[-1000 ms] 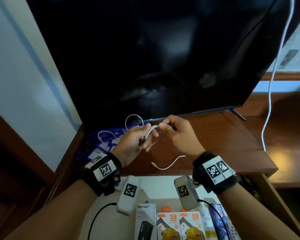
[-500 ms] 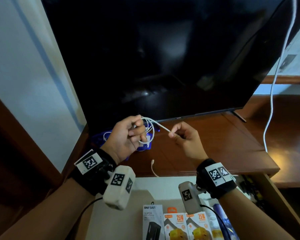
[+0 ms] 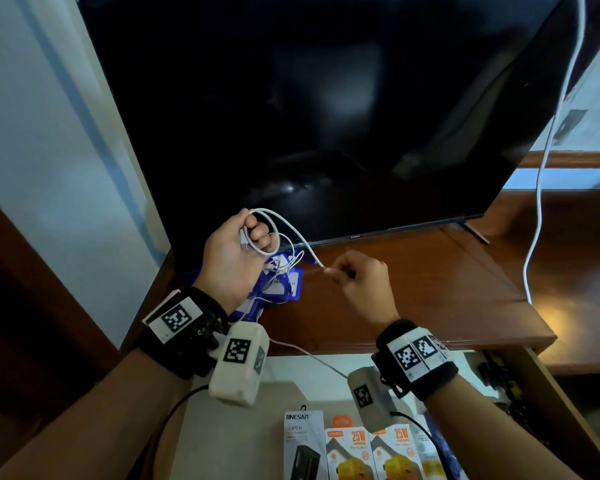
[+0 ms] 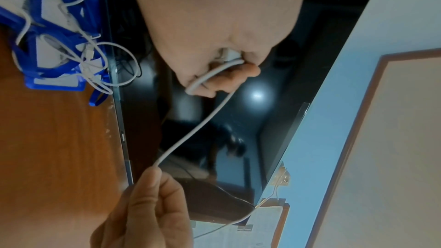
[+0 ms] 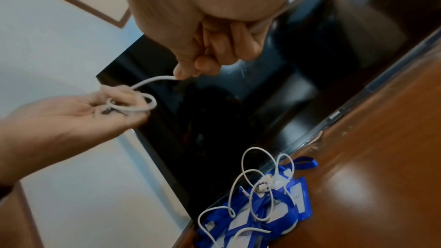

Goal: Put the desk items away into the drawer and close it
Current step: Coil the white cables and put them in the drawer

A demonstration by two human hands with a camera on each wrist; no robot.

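A white charging cable (image 3: 305,245) is held above the wooden desk (image 3: 430,289). My left hand (image 3: 253,237) grips several loops of it in a fist in front of the TV. From there a straight run (image 4: 195,131) leads to my right hand (image 3: 340,273), which pinches it between thumb and forefinger (image 5: 186,71). A loose tail (image 3: 309,355) hangs over the desk's front edge above the open drawer (image 3: 222,445). Blue badge holders (image 3: 281,282) lie on the desk below my left hand, with more white cables (image 5: 250,186) tangled on top.
A large dark TV (image 3: 326,116) fills the back of the desk. A separate white cord (image 3: 537,202) hangs down at the right. Charger boxes (image 3: 347,452) stand in the drawer's front part. A wall (image 3: 49,133) closes the left side.
Both hands have risen from the desk. My left hand has gathered more loops, my right hand has slid right along the cable, and the tail has left the desktop.
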